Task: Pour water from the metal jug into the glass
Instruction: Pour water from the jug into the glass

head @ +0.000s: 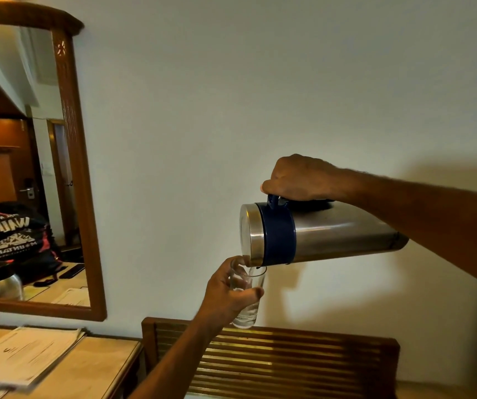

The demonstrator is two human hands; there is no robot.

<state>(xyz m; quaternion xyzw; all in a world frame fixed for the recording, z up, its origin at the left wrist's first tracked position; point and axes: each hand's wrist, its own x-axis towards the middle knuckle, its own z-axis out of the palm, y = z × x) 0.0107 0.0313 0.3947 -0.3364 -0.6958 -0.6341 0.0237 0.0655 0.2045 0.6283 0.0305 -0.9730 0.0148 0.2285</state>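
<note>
Step now: the pouring is going on. The jug [326, 234] is tipped almost flat on its side, and its spout sits right over the rim of the glass [247, 295].

Right hand: the right hand [300, 180] is closed tight around the dark blue handle on top of the jug, right of the middle of the frame.

Left hand: the left hand [231, 292] is wrapped around the glass and holds it up in the air, just below the middle of the frame.

Where the jug is: it is up in the air, in front of the pale wall [231, 96], with its lid end pointing left and touching or nearly touching the top of the glass.

Where the glass is: it hangs above the wooden rack [289, 361] at the bottom of the frame and does not rest on it. It leans a little.

What is in the glass: some clear water shows near the bottom. It looks far from full. I cannot see the stream itself.

What is in the jug: I cannot tell how much water is left, since the metal hides it.

Next move: I think the jug must stay tipped until the glass fills up more, then swing back upright slowly so nothing drips. The glass needs to stay steady under the spout.

Other things: a mirror [67, 168] hangs at the left, and papers [24, 355] lie on a table at the lower left.
</note>
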